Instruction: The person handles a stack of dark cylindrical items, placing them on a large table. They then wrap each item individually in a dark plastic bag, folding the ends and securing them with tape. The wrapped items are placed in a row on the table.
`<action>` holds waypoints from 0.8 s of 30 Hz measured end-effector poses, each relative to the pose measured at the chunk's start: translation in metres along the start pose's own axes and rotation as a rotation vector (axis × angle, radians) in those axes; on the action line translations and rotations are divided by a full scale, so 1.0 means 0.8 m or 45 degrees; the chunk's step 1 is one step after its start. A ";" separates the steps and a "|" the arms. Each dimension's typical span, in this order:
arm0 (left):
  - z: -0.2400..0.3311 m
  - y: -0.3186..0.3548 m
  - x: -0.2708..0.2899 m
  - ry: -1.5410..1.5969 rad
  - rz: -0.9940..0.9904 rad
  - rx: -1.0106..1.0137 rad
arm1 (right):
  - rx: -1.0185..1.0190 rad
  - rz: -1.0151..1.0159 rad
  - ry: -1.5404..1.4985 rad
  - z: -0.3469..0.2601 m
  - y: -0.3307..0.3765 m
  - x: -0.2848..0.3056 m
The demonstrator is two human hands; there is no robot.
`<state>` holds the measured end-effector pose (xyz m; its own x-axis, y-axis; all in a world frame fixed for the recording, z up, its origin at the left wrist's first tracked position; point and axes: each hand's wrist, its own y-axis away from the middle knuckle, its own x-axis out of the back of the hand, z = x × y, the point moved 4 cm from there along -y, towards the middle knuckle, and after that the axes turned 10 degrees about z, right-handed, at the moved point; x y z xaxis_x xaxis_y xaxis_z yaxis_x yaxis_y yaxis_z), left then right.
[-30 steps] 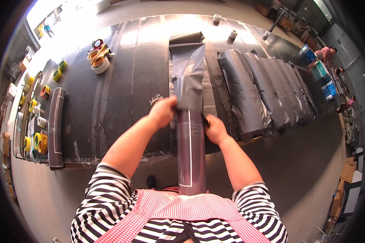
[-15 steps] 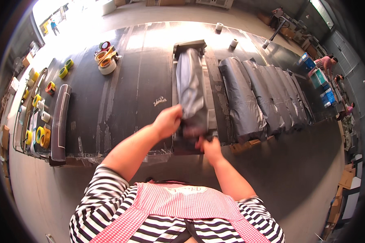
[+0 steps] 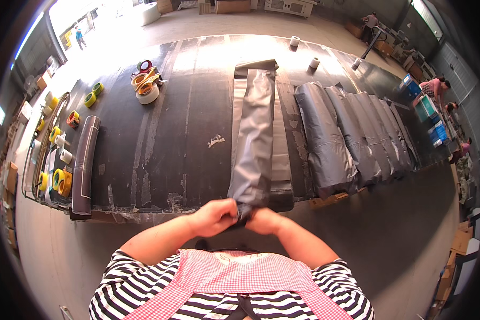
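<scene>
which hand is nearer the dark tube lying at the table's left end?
Left. The left hand grips the grey bag's near end, on the side toward the dark tube; the right hand sits just beyond it, farther away.

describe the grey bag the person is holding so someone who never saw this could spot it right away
Start at the long black worktable and find its near edge, right in front of the person in the striped top. A long grey bag runs lengthwise away from there, its near end pinched between the left hand and right hand. Unlike the row of filled grey bags to its right, it lies alone.
</scene>
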<state>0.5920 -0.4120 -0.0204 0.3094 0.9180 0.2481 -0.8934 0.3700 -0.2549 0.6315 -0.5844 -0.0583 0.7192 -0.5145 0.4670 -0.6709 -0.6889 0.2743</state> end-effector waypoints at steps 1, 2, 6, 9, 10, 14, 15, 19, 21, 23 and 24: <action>0.004 -0.022 0.010 0.049 0.088 -0.051 | 0.002 0.138 0.089 -0.005 -0.019 0.023; 0.001 -0.044 0.017 0.040 0.207 0.005 | 0.025 0.195 0.035 0.004 -0.038 0.052; 0.009 -0.080 0.015 -0.015 0.157 -0.076 | 0.552 0.560 0.475 -0.025 0.006 0.055; 0.014 -0.055 0.003 -0.228 0.256 -0.150 | 0.388 0.479 0.112 -0.009 0.048 0.032; 0.005 -0.039 -0.001 -0.236 0.295 -0.130 | 0.275 0.513 0.002 0.001 0.061 0.024; -0.005 0.007 -0.018 -0.490 0.620 -0.288 | -0.100 0.614 -0.373 0.048 0.103 -0.008; -0.001 0.015 -0.025 -0.592 0.746 -0.336 | -0.176 0.623 -0.446 0.063 0.112 -0.022; -0.105 0.073 -0.039 -0.037 0.776 0.766 | -0.221 0.784 -0.802 0.071 0.113 -0.044; -0.097 0.088 -0.054 0.220 0.573 1.115 | -0.229 0.957 -1.188 0.082 0.116 -0.042; -0.092 0.102 -0.055 0.106 0.573 1.064 | -0.351 0.886 -1.227 0.084 0.124 -0.039; -0.089 0.106 -0.052 0.117 0.648 1.033 | -0.405 0.845 -1.239 0.086 0.127 -0.042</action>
<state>0.5270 -0.4085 -0.1189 -0.1840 0.9617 0.2031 -0.8702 -0.2554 0.4213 0.5516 -0.6725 -0.1041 -0.0365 -0.9807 -0.1922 -0.8756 -0.0613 0.4791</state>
